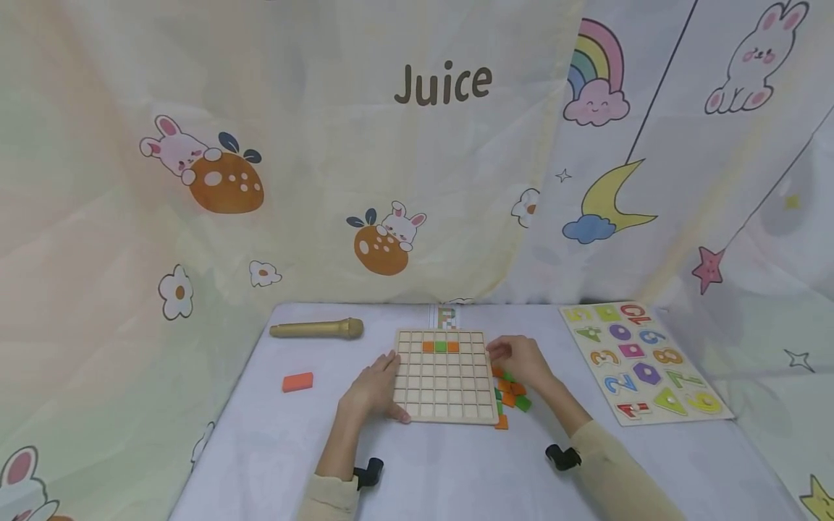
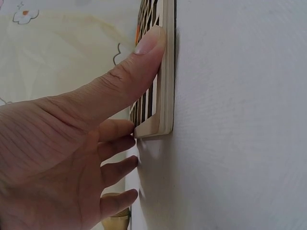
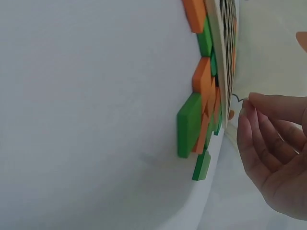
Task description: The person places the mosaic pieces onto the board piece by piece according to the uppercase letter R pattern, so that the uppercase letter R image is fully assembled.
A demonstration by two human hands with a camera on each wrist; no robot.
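A wooden grid board [image 1: 446, 418] lies on the table with an orange tile [image 1: 428, 346], a green tile [image 1: 441, 346] and another orange tile [image 1: 453, 347] side by side near its top. My left hand [image 1: 373, 391] rests at the board's left edge, fingers extended; in the left wrist view its thumb [image 2: 148, 43] lies on the frame. Beside the upper right edge is my right hand [image 1: 524, 360], thumb and index fingertips together in the right wrist view; whether a tile is between them cannot be made out. Loose orange and green tiles [image 3: 189, 124] lie beneath and beside it.
A gold microphone [image 1: 316, 329] and an orange-red block [image 1: 297, 382] lie left of the board. A small pattern card [image 1: 447, 317] is behind it. To the right lies a number and shape puzzle board [image 1: 645, 373]. A printed curtain [image 1: 313, 239] hangs behind the table.
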